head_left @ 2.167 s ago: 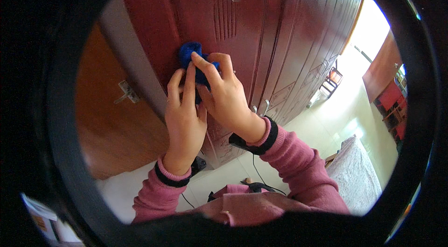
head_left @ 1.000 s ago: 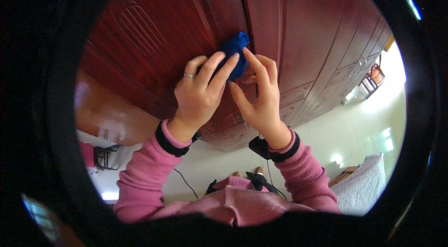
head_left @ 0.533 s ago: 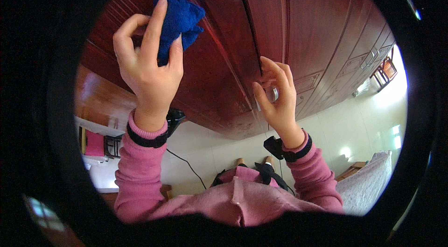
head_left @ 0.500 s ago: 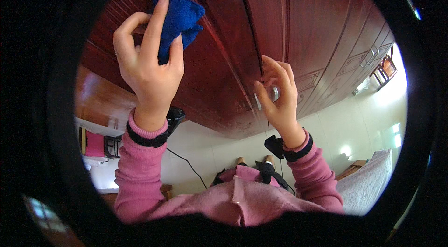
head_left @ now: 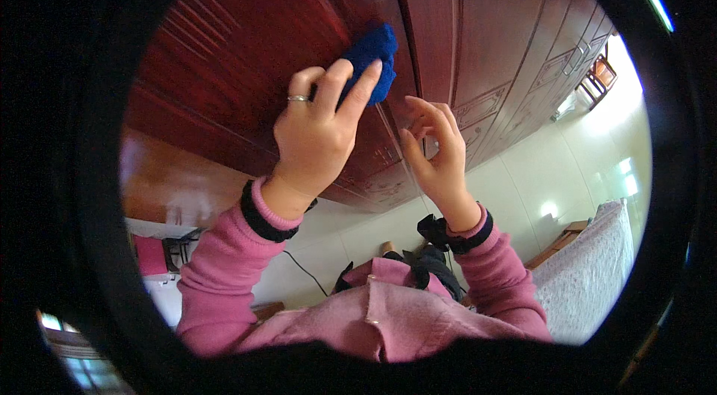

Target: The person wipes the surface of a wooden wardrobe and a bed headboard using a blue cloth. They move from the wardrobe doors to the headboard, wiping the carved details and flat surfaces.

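— Pressing on the wood, the left hand [head_left: 317, 137] holds one blue cloth [head_left: 371, 60], yes?

— Yes. Its fingers are stretched long and close together over the lower edge of the cloth, and they pin it flat against the wardrobe door [head_left: 246, 74]. The cloth is bunched, soft and fuzzy, like a thick towel. One thin metal ring [head_left: 298, 98] sits on one finger of this hand.

— And the right hand [head_left: 437, 156]?

— It holds nothing. The fingers are half curled, with small gaps between them, and the palm turns toward the left hand. It stays just beside the cloth, a little lower, in front of the seam between two doors. Whether the fingertips touch the wood, one cannot tell.

— What is the wardrobe like?

— Dark red-brown wood, polished and shiny, with carved panels and straight grooves. Several doors run away to the right.

— What else is counted?

— Two hands, two pink knitted sleeves [head_left: 224, 268] with dark cuffs, one cloth, one ring. Under the arms there is a pale tiled floor [head_left: 553, 171], and at the right edge a bed [head_left: 590, 268] with a light patterned cover.
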Motion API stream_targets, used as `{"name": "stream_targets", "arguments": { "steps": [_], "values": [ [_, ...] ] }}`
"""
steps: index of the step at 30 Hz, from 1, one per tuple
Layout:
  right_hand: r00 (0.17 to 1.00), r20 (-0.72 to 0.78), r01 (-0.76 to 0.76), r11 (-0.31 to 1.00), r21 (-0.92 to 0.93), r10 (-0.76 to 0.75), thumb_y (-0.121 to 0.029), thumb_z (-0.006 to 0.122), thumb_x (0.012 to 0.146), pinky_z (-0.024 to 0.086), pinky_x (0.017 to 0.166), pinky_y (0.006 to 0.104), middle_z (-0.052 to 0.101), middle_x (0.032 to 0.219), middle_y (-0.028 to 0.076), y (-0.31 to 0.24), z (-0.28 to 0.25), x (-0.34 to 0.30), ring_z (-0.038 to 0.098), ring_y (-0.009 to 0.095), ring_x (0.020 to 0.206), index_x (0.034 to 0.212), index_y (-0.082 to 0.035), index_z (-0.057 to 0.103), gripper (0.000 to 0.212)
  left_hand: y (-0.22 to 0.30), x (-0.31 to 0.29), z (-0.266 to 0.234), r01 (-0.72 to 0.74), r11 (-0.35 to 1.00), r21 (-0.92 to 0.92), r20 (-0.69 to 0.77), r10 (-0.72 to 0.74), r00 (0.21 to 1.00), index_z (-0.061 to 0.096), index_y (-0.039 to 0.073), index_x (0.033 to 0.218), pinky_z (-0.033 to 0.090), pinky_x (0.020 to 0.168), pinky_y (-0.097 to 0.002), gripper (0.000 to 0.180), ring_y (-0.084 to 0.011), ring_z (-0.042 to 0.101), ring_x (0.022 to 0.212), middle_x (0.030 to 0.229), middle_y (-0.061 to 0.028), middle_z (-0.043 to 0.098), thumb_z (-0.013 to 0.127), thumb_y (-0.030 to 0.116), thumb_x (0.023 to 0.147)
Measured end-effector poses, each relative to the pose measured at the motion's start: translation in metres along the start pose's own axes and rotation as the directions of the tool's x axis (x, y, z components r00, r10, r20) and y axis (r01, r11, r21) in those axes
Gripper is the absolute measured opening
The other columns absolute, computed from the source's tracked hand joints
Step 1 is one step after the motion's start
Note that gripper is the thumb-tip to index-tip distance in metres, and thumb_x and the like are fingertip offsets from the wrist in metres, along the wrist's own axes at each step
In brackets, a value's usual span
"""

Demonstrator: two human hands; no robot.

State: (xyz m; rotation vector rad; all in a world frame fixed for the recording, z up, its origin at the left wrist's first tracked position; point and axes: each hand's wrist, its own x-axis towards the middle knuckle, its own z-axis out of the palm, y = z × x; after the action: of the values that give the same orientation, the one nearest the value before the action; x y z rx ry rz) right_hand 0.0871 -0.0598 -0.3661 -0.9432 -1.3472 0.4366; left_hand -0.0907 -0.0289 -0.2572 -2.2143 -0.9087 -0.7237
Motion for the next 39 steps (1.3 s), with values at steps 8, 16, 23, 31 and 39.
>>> {"name": "stream_targets", "arguments": {
  "steps": [8, 16, 23, 31, 39],
  "values": [
    [0.982, 0.080, -0.181, 0.965, 0.189, 0.169, 0.001, 0.068, 0.098, 0.058, 0.095, 0.0342, 0.065, 0.124, 0.017, -0.009, 0.023, -0.026, 0.068, 0.025, 0.113, 0.144, 0.001, 0.051, 0.049, 0.014, -0.032, 0.026, 0.006, 0.991, -0.132, 0.100, 0.007, 0.995, 0.072, 0.021, 0.137, 0.058, 0.087, -0.0400, 0.059, -0.0302, 0.060, 0.106, 0.122, -0.0060, 0.060, 0.075, 0.003, 0.081],
    [0.949, 0.116, -0.315, 0.853, 0.416, 0.294, -0.002, 0.062, 0.104, 0.056, 0.099, 0.0368, 0.049, 0.146, 0.016, -0.007, 0.035, -0.044, 0.059, 0.026, 0.130, 0.153, -0.001, 0.034, 0.056, 0.027, -0.039, 0.029, 0.087, 0.925, -0.371, 0.080, -0.062, 0.995, 0.068, 0.017, 0.142, 0.054, 0.095, -0.0456, 0.066, -0.0340, 0.060, 0.106, 0.122, -0.0105, 0.059, 0.076, 0.001, 0.079],
    [0.989, -0.127, -0.024, 0.927, 0.373, 0.077, 0.000, 0.064, 0.101, 0.059, 0.090, 0.0309, 0.050, 0.141, 0.012, -0.023, 0.011, -0.021, 0.062, 0.022, 0.121, 0.160, -0.006, 0.039, 0.064, 0.047, -0.009, 0.016, 0.083, 0.791, -0.606, -0.021, -0.120, 0.993, 0.067, 0.011, 0.142, 0.051, 0.099, -0.0441, 0.061, -0.0332, 0.059, 0.112, 0.124, -0.0140, 0.057, 0.076, -0.001, 0.083],
    [0.923, -0.383, 0.102, 0.977, 0.186, -0.023, -0.002, 0.073, 0.095, 0.060, 0.083, 0.0326, 0.058, 0.128, 0.011, -0.025, -0.015, 0.038, 0.067, 0.021, 0.109, 0.151, -0.010, 0.053, 0.060, 0.062, 0.038, 0.023, 0.026, 0.709, -0.705, -0.069, -0.105, 0.992, 0.049, 0.002, 0.154, 0.043, 0.113, -0.0486, 0.059, -0.0429, 0.056, 0.128, 0.143, -0.0232, 0.054, 0.059, -0.002, 0.095],
    [0.836, -0.507, 0.072, 0.957, -0.281, -0.211, -0.009, 0.080, 0.087, 0.061, 0.079, 0.0439, 0.060, 0.124, 0.014, -0.021, -0.022, 0.089, 0.071, 0.034, 0.101, 0.141, -0.019, 0.064, 0.057, 0.064, 0.083, 0.025, 0.019, 0.845, -0.534, -0.023, -0.036, 0.999, 0.050, -0.005, 0.149, 0.040, 0.117, -0.0514, 0.057, -0.0448, 0.050, 0.136, 0.150, -0.0251, 0.053, 0.053, -0.005, 0.092]
  ]
}}
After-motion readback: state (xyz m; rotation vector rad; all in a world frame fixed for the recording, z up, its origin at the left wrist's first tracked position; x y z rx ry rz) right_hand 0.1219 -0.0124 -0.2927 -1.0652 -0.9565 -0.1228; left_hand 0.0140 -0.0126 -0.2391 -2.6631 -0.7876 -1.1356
